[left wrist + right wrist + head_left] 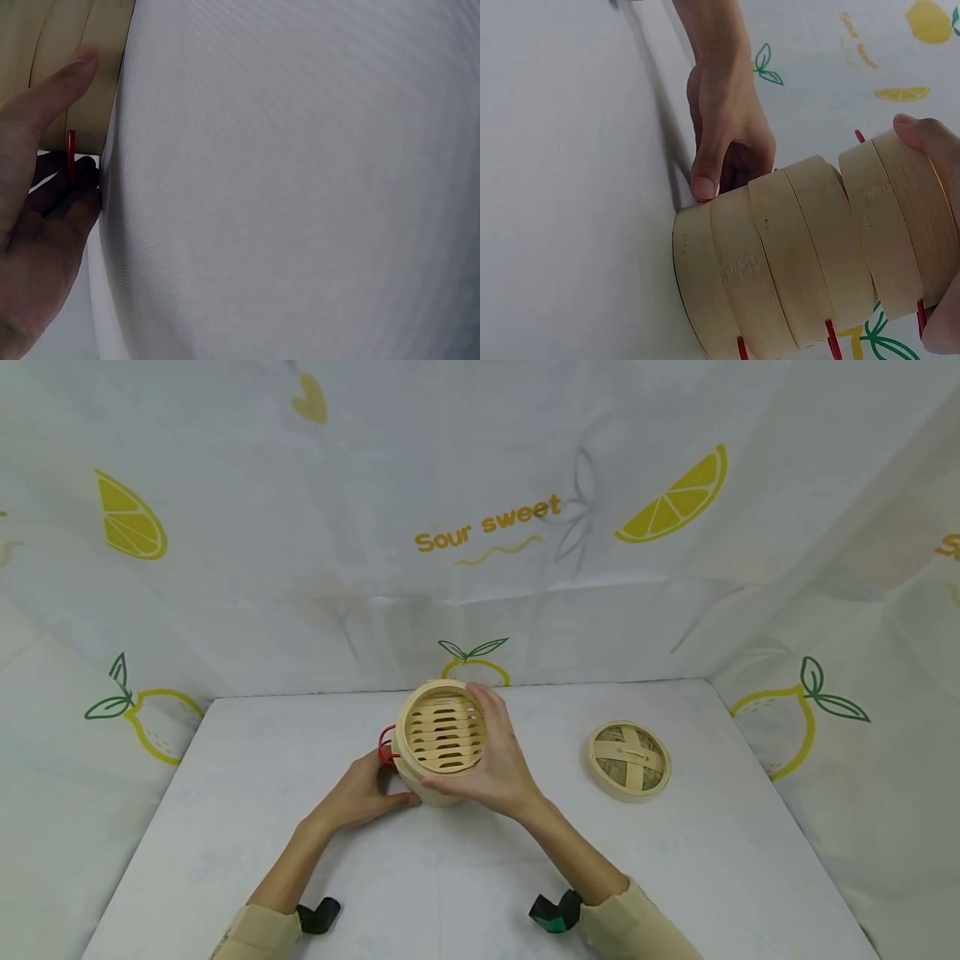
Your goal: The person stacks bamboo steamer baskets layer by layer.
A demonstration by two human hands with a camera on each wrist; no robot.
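Hidden: the lower tiers (pixel 431 789) of the steamer are sitting behind the top tier and the hands in the head view, so what they are holding cannot be told. Red loops (pixel 386 745) are showing at the stack's side; what they are fastened to is unclear. The left wrist view is giving mostly blurred white bench (pixel 300 187).

Left hand (pixel 360 793): it is resting on the bench beside the stack, thumb tip (pixel 703 186) pressing the bottom tier's wall (pixel 705 277), other fingers curled behind.

Right hand (pixel 498 760): it is gripping the top tier (pixel 444 731), fingers wrapped round its rim, tilting it off the tiers below.

Steamer: it is standing mid-bench, towards the back. The top tier's slatted floor is showing, with nothing on it.

Lid (pixel 628 760): it is lying apart, on the bench to the right.
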